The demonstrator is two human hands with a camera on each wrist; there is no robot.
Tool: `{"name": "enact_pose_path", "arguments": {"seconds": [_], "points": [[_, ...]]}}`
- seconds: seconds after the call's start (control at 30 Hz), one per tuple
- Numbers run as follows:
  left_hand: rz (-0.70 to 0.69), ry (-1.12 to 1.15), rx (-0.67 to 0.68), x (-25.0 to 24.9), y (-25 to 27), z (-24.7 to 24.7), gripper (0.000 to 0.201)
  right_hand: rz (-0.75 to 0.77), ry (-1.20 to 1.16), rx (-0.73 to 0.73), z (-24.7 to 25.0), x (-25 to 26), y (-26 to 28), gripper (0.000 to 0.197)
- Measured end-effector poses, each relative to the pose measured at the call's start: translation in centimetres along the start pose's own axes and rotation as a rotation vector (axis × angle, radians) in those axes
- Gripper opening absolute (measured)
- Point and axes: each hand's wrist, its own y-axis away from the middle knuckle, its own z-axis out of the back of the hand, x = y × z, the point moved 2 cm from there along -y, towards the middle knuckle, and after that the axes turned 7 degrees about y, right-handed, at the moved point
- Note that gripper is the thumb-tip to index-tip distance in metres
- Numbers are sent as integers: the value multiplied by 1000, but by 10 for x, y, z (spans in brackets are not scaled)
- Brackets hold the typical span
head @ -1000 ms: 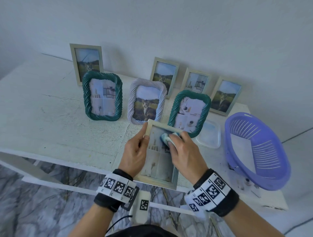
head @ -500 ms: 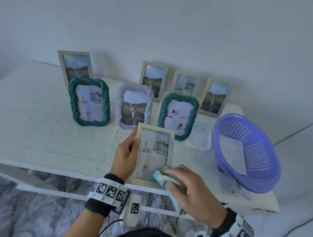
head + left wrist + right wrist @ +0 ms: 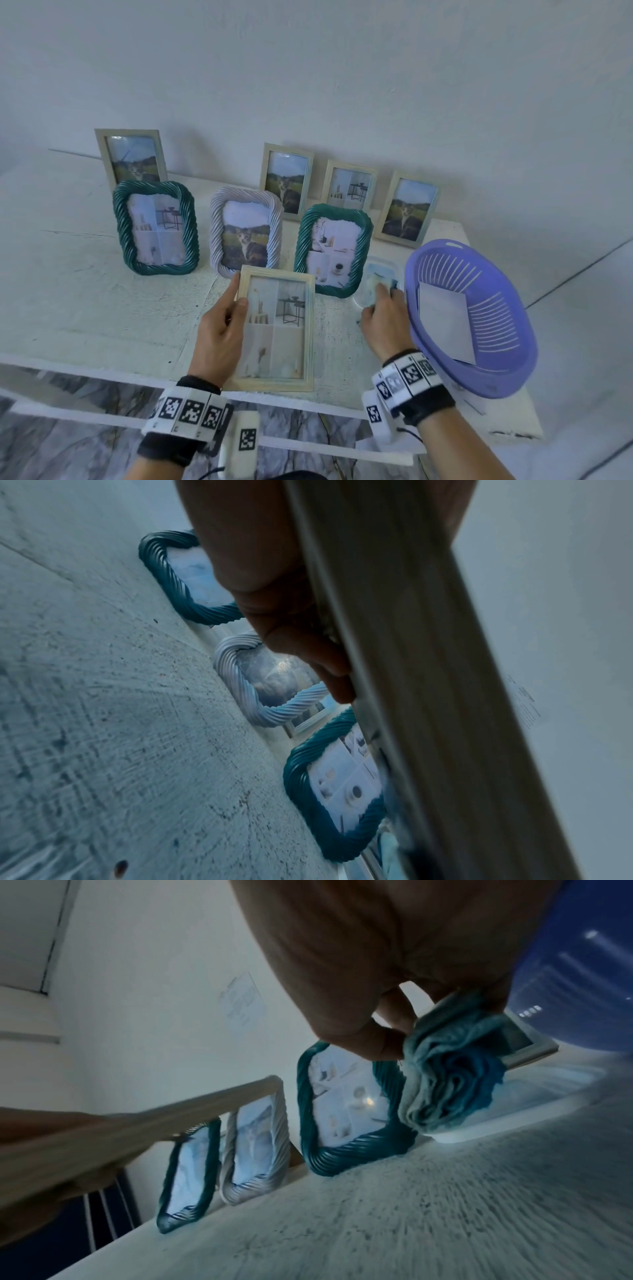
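A pale wooden photo frame (image 3: 275, 330) is held tilted above the white table's front edge; my left hand (image 3: 224, 325) grips its left side, thumb on the front. The same frame's edge (image 3: 411, 669) fills the left wrist view, fingers (image 3: 308, 647) curled against it. My right hand (image 3: 383, 315) has reached right and holds a bunched blue-green cloth (image 3: 378, 286) over a clear plastic tray (image 3: 394, 270). In the right wrist view the cloth (image 3: 448, 1069) hangs pinched from my fingers just above the tray's rim (image 3: 514, 1118).
Two green rope frames (image 3: 156, 228) (image 3: 332, 250) and a white rope frame (image 3: 245, 236) stand mid-table. Several pale frames (image 3: 406, 209) lean on the wall behind. A purple basket (image 3: 479, 318) with a paper in it sits right of the tray, near the table (image 3: 85, 291) corner.
My right hand has left the held frame's glass and carried the cloth right and away, over the clear tray. The left hand keeps its hold on the frame.
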Motion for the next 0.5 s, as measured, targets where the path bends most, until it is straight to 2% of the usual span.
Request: {"name": "enact_pose_path", "arguments": {"seconds": [0.2,0.33,0.4,0.5], "points": [[8,6,-17,7,3,5,46,-45,151,-25,0,11,-44,50],[31,21,-31,0,5,3,46,-117,138,99,-10,7,-64,40],[38,51,-40,-2,4,2,44,-156,142,143,-16,1,-65,42],[42,92,-50,-5,2,2,38,-105,158,64,-18,-2,-54,45]]}}
